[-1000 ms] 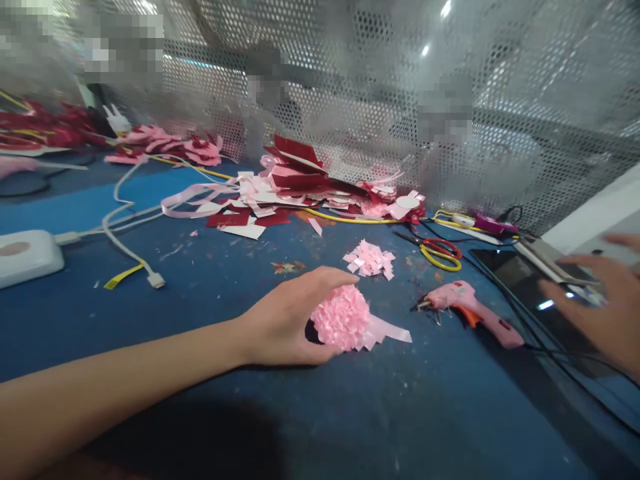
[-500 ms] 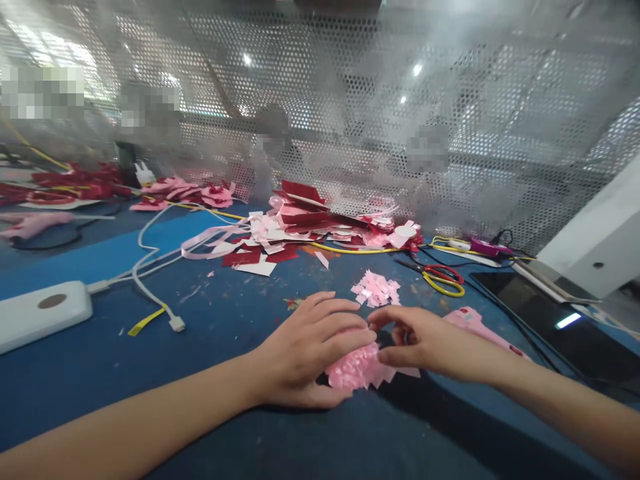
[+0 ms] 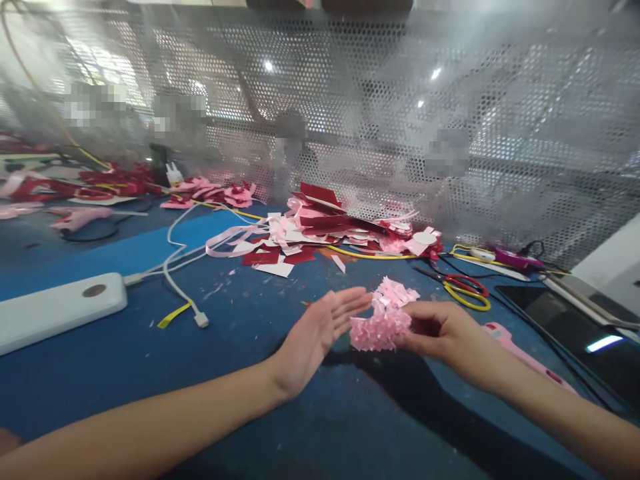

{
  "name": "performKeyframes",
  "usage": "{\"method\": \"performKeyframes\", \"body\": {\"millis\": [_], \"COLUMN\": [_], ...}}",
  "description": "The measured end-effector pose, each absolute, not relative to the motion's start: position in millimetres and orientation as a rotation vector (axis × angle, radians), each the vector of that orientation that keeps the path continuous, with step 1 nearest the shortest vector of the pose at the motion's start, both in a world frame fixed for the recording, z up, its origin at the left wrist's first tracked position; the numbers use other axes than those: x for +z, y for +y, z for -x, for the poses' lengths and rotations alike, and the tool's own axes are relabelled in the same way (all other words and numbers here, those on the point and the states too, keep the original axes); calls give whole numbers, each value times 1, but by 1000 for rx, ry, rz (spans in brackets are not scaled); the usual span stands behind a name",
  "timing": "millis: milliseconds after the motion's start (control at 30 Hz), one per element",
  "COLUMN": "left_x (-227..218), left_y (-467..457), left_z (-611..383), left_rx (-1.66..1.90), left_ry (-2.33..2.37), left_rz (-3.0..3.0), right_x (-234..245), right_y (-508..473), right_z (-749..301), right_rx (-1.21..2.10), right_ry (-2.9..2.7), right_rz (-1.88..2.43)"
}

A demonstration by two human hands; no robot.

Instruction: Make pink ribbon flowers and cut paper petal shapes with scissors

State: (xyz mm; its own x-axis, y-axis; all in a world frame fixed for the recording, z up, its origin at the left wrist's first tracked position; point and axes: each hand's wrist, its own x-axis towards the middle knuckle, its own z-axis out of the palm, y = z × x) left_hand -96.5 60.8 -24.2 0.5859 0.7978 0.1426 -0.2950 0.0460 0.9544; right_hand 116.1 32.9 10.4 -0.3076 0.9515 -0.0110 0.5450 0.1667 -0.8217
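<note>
R hand [image 3: 425,329] grips pink ruffled ribbon piece [image 3: 377,331], L hand [image 3: 317,330] open beside it

R hand pinches the ruffled piece at its R edge, thumb below, fingers above. Piece is held tilted approx. mid-table, looks raised just off the blue tabletop [image 3: 240,413], w/ dark shadow beneath. L hand is open & empty, fingers extended together, palm turned twd the piece; fingertips v. close to its L side, can't tell if touching.

Pile of pink ribbon snippets [image 3: 397,291] sits directly behind the piece, partly overlapped in view. Pink glue gun [image 3: 537,363] lies R of R hand, partly hidden by the hand & forearm. Scissors [image 3: 467,293] w/ red & yellow handles are beyond it, near a black glossy tablet [image 3: 565,313] at far R.

L side: white power bank [image 3: 65,310] w/ white cable [image 3: 175,283], its free plug end near a yellow tag [image 3: 173,315]. 2nd pink glue gun [image 3: 80,217] farther back. Heap of red, pink & white scraps [image 3: 320,227] at rear ctr, agst perforated metal screen [image 3: 350,120]; yellow cord [image 3: 370,254] runs along front of the heap. Purple device [image 3: 517,260] at back R.
</note>
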Motion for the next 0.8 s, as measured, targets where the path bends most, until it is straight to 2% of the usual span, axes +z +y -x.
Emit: {"method": "performKeyframes", "body": {"millis": [200,533,667,800], "left_x": [-22,-22,-31,-43], "left_y": [47,49,65,78], "left_z": [90,91,94,97], "left_rx": [807,866,857,762], "left_ry": [481,470,558,598], "left_rz": [-1268,-1302,-1301,-1423], "right_x": [9,22,52,85], "right_y": [31,34,88,184], "right_z": [-116,-114,-126,-138], "right_rx": [1039,938,895,1007], "right_ry": [-1948,-1950,-1578,-844], "right_rz": [1443,1474,1371,1298]}}
